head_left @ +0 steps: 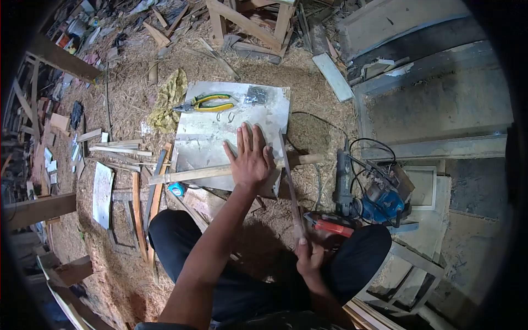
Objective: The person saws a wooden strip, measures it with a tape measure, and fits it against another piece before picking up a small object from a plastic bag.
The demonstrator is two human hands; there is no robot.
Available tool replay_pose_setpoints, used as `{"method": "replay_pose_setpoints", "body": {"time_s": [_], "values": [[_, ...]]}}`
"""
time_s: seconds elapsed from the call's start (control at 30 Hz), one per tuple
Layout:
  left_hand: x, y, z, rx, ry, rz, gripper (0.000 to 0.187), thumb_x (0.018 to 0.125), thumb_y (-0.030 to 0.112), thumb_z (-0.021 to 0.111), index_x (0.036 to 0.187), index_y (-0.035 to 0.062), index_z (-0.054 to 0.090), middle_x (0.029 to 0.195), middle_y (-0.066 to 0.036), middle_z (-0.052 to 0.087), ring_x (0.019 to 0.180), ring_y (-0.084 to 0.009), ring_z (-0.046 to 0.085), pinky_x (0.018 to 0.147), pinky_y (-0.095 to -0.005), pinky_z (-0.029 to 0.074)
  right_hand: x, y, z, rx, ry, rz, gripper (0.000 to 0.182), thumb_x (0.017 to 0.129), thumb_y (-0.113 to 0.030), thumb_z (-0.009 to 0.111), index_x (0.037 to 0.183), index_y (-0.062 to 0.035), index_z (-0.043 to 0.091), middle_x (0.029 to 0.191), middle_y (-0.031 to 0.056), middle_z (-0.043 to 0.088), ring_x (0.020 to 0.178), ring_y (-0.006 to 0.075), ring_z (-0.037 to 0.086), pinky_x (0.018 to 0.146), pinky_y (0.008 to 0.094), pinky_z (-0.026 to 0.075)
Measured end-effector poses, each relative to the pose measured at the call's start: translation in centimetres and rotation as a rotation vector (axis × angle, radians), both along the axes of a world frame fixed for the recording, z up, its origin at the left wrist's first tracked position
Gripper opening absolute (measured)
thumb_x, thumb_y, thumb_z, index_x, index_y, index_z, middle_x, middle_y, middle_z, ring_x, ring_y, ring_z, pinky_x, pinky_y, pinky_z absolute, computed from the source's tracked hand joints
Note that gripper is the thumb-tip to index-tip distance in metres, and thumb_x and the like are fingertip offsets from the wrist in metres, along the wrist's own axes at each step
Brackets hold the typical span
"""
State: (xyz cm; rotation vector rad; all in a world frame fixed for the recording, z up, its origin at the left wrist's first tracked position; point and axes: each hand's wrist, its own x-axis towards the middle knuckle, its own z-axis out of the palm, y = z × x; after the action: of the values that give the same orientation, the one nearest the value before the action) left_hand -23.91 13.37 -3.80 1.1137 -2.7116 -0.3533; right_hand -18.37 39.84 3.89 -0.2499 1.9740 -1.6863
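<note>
My left hand (251, 159) lies with its fingers spread over a narrow wooden strip (203, 174) and the white board (206, 132) under it. Low on the right, my right hand (309, 257) is wrapped round the near end of a long thin saw-like blade (292, 190). The blade points away from me and crosses the strip just right of my left hand; its teeth are too small to make out. Beyond my left hand, pliers with yellow and green handles (212, 104) lie on the board, near two small bent metal pieces and a dark square patch (256, 95).
Right of the board are a grey power tool (344, 184), a blue power tool (382, 201) with black cables, and a red-handled tool (334, 227). A blue tape measure (176, 189) and wood strips (136, 214) lie left. A wooden stand (247, 25) is at the top.
</note>
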Motion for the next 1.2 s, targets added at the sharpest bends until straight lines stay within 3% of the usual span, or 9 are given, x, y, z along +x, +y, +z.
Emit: {"method": "replay_pose_setpoints", "body": {"time_s": [0.1,0.17,0.2,0.33,0.47,0.6,0.8,1.0,1.2], "values": [[0.2,-0.2,-0.5,-0.022,0.008,-0.012,0.066,0.102,0.043,0.035,0.158,0.0105,0.026,0.165,-0.018,0.021,0.153,-0.0339,0.020,0.117,-0.0677,0.008,-4.7,-2.5,-3.5,0.209,0.257,0.269,0.033,0.101,-0.022,0.056,0.126,-0.0030,0.066,0.066,0.0031,0.053,0.058,0.0182,0.054,0.055,0.0306,0.040],[0.3,0.2,-0.5,-0.021,0.013,-0.011,0.066,0.102,0.043,0.035,0.158,0.0102,0.027,0.165,-0.018,0.021,0.153,-0.0335,0.021,0.117,-0.0682,0.008,-5.2,-1.8,-9.1,0.319,0.555,0.257,0.034,0.101,-0.024,0.056,0.125,-0.0010,0.065,0.072,0.0054,0.060,0.058,0.0161,0.054,0.053,0.0319,0.039],[0.1,0.0,-0.3,-0.017,0.012,-0.009,0.066,0.102,0.044,0.035,0.158,0.0100,0.027,0.165,-0.018,0.021,0.153,-0.0332,0.020,0.117,-0.0685,0.008,-4.9,-2.0,-7.2,0.197,0.264,0.219,0.035,0.101,-0.024,0.056,0.126,-0.0008,0.065,0.072,0.0058,0.062,0.058,0.0152,0.054,0.052,0.0321,0.038],[0.2,0.2,0.0,-0.001,-0.003,0.009,0.066,0.102,0.044,0.034,0.157,0.0094,0.028,0.165,-0.018,0.020,0.153,-0.0329,0.020,0.116,-0.0697,0.007,-0.5,-0.7,-0.2,0.057,0.055,0.039,0.041,0.104,-0.031,0.051,0.118,0.0039,0.067,0.098,0.0109,0.067,0.061,0.0128,0.053,0.055,0.0318,0.041],[0.4,0.2,-0.2,0.004,0.016,-0.003,0.066,0.102,0.044,0.034,0.157,0.0095,0.028,0.165,-0.018,0.021,0.153,-0.0333,0.020,0.116,-0.0703,0.006,-5.0,-4.1,-4.9,0.216,0.053,0.122,0.040,0.102,-0.031,0.056,0.126,0.0002,0.063,0.091,0.0088,0.067,0.062,0.0134,0.052,0.058,0.0312,0.043],[0.1,-0.1,-0.2,0.003,0.015,0.001,0.065,0.101,0.043,0.034,0.158,0.0099,0.028,0.165,-0.019,0.020,0.153,-0.0333,0.019,0.116,-0.0705,0.005,0.1,-0.8,-4.1,0.129,0.128,-0.028,0.045,0.104,-0.032,0.052,0.073,-0.0002,0.059,0.054,0.0059,0.050,0.051,0.0140,0.048,0.050,0.0367,0.035],[0.2,0.1,-0.5,0.000,0.001,0.008,0.065,0.101,0.043,0.034,0.158,0.0107,0.027,0.165,-0.018,0.021,0.153,-0.0332,0.020,0.115,-0.0712,0.005,-2.8,-3.3,-4.9,0.180,0.284,0.118,0.036,0.102,-0.032,0.054,0.085,-0.0017,0.063,0.064,-0.0033,0.052,0.054,0.0090,0.046,0.051,0.0280,0.033],[0.0,0.0,-0.3,0.005,0.005,0.020,0.065,0.101,0.043,0.035,0.158,0.0113,0.027,0.165,-0.017,0.020,0.153,-0.0328,0.019,0.114,-0.0727,0.005,0.8,0.0,-1.5,0.032,0.057,0.020,0.041,0.103,-0.035,0.051,0.087,0.0003,0.066,0.063,-0.0002,0.056,0.054,0.0111,0.049,0.050,0.0301,0.036],[0.0,0.1,-0.4,-0.003,-0.021,0.023,0.064,0.102,0.042,0.035,0.158,0.0123,0.027,0.166,-0.016,0.019,0.153,-0.0319,0.020,0.114,-0.0734,0.007,-3.2,-3.9,-6.5,0.296,0.192,0.068,0.036,0.103,-0.026,0.052,0.094,0.0027,0.073,0.097,0.0111,0.076,0.054,0.0044,0.049,0.049,0.0253,0.034]]}}
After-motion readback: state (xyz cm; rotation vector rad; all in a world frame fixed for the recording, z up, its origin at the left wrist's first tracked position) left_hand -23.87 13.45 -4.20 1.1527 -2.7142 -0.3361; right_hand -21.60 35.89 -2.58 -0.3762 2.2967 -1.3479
